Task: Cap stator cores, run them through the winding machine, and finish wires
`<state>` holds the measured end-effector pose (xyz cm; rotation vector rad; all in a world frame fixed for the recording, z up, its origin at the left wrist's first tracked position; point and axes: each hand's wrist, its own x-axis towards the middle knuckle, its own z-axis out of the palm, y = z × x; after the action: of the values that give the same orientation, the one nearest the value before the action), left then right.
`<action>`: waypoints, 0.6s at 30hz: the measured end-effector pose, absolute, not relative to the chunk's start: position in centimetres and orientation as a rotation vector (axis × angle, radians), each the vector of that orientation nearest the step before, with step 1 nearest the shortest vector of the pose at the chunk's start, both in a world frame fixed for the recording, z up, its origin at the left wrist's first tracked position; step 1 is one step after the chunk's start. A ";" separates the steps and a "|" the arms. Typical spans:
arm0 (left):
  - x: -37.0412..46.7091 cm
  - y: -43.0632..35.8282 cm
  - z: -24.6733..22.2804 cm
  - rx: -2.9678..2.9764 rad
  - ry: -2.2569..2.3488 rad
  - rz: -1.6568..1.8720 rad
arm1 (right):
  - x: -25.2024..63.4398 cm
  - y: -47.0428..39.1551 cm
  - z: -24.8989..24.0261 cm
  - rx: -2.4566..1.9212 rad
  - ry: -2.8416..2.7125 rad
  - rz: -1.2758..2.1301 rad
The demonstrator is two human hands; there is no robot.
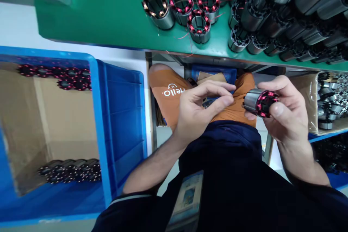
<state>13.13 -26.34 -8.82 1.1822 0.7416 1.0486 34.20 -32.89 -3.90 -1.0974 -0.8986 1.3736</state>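
Note:
My right hand [288, 110] is closed around a metal stator [252, 100] with red windings, held on its side above my lap. The wound end faces my right thumb. To its left, my left hand [199, 107] has its thumb and fingertips close together, pointing toward the stator without touching it. Whether something thin is between those fingertips is too small to tell. On the green bench top [103, 14] stand several wound stators, among them a red-wound one [199, 27] near the edge and a copper-wound one [159, 11].
A blue crate [99, 134] at the left holds rows of wound stators on cardboard. Dark stators [254, 12] crowd the bench's right side. A cardboard box [307, 98] of metal cores stands at the right. Loose red wire lies near the bench edge.

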 end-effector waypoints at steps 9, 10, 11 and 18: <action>13.4 -26.1 -7.2 1.183 0.689 0.983 | 34.3 -33.6 -4.4 -1.193 -0.929 1.398; 13.3 -26.3 -7.8 1.170 0.726 0.962 | 34.4 -33.7 -4.2 -1.192 -0.909 1.409; 13.1 -26.4 -8.4 1.162 0.768 0.954 | 34.6 -33.7 -4.0 -1.200 -0.893 1.407; 12.1 -26.4 -7.9 1.652 0.729 1.105 | 33.9 -33.2 -4.3 -1.216 -1.007 1.347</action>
<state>12.09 -26.42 -7.89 1.6516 0.7287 1.1049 33.86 -33.16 -4.31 -1.2155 -1.0075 1.3473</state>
